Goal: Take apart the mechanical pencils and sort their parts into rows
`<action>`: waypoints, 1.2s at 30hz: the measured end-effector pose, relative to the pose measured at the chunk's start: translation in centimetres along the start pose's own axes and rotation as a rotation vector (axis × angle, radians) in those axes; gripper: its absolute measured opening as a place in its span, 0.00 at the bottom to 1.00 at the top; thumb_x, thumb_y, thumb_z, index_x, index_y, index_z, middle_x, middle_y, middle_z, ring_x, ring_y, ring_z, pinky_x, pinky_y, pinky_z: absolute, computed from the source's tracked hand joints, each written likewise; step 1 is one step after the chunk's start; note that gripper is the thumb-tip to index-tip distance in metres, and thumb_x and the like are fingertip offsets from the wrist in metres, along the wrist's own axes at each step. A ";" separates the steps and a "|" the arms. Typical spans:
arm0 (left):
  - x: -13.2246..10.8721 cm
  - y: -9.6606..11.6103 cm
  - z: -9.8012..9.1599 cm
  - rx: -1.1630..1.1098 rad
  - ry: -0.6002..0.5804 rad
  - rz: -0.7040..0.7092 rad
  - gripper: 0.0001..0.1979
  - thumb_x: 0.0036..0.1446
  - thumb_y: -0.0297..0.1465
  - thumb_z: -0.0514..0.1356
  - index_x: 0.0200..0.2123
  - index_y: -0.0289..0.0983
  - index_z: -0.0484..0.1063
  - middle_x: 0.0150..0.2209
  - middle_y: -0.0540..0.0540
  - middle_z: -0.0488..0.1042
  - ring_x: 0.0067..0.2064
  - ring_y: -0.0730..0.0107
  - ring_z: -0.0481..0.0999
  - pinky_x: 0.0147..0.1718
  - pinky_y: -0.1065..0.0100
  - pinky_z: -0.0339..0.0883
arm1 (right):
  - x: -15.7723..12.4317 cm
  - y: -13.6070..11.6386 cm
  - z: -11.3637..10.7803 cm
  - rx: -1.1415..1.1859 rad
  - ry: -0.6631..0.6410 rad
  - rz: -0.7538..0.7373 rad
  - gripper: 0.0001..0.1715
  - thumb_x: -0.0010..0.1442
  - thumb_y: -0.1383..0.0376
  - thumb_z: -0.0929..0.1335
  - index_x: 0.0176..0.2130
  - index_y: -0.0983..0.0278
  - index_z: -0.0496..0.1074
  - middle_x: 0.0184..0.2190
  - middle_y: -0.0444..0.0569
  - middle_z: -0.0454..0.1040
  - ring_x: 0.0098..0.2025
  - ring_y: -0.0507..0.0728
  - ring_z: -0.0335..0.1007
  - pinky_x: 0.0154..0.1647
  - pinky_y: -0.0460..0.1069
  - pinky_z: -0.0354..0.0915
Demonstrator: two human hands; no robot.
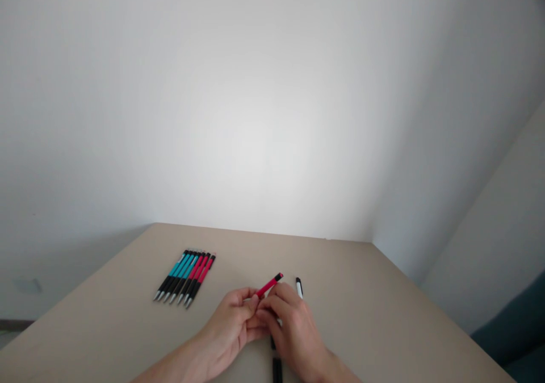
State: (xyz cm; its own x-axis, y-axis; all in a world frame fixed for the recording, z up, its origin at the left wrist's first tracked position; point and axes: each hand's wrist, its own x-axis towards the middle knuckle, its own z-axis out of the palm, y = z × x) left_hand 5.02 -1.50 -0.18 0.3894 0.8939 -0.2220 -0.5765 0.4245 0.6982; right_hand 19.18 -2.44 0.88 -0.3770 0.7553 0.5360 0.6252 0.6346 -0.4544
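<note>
My left hand (230, 326) is closed in a pinch around a red pen (269, 285) with a black end, which points up and to the right. Its lower part disappears behind my fingers. Against it, my right hand (289, 323) has its fingers curled in at the pen's hidden lower end; whatever they grip is covered. Just beyond the right hand, the black top of a white pen (299, 286) shows on the table. A black stick-like piece (277, 370) lies beneath the right wrist, mostly hidden.
To the left on the beige table (128, 332), several pens lie side by side in a slanted row, turquoise pens (181, 265) at left and red pens (203, 269) at right, silver tips toward me. A white wall (264, 116) rises behind. Dark teal fabric (515, 320) hangs at right.
</note>
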 end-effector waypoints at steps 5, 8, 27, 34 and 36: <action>0.4 0.2 -0.6 0.045 0.078 -0.028 0.05 0.61 0.29 0.58 0.34 0.33 0.66 0.36 0.36 0.79 0.38 0.57 0.80 0.38 0.60 0.72 | 0.6 1.9 -1.3 -0.084 0.021 0.098 0.11 0.61 0.74 0.62 0.31 0.63 0.69 0.31 0.47 0.71 0.32 0.53 0.67 0.32 0.45 0.61; 0.8 0.6 -1.0 0.080 0.176 0.008 0.05 0.64 0.29 0.55 0.34 0.33 0.65 0.37 0.33 0.79 0.39 0.56 0.81 0.39 0.60 0.72 | 0.9 4.0 -2.7 -0.234 0.014 0.179 0.10 0.62 0.73 0.62 0.31 0.63 0.69 0.31 0.48 0.72 0.34 0.55 0.67 0.34 0.47 0.60; 1.5 1.5 -2.1 0.128 0.175 0.049 0.08 0.59 0.32 0.60 0.31 0.34 0.67 0.22 0.49 0.71 0.19 0.73 0.70 0.22 0.70 0.68 | 0.7 4.8 -3.5 -0.290 -0.227 0.170 0.12 0.57 0.75 0.62 0.37 0.63 0.70 0.34 0.48 0.74 0.37 0.56 0.68 0.38 0.48 0.60; 1.6 1.5 -2.4 0.125 0.161 0.049 0.09 0.58 0.33 0.61 0.31 0.34 0.68 0.22 0.50 0.70 0.19 0.75 0.69 0.22 0.71 0.67 | 0.6 4.7 -3.2 -0.288 -0.278 0.172 0.17 0.57 0.75 0.61 0.46 0.63 0.66 0.37 0.50 0.73 0.39 0.57 0.68 0.40 0.49 0.61; 1.6 1.5 -2.3 0.125 0.156 0.048 0.09 0.58 0.33 0.61 0.30 0.34 0.68 0.22 0.49 0.71 0.19 0.75 0.69 0.22 0.71 0.67 | 0.7 4.6 -3.1 -0.286 -0.288 0.168 0.19 0.56 0.75 0.61 0.48 0.63 0.65 0.38 0.51 0.73 0.41 0.57 0.68 0.41 0.50 0.61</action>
State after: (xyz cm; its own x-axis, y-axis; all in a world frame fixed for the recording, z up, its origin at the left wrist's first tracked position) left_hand 3.08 0.88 -1.07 0.2418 0.9284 -0.2823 -0.4946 0.3682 0.7872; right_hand 23.90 0.50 1.37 -0.4037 0.8846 0.2333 0.8429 0.4588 -0.2810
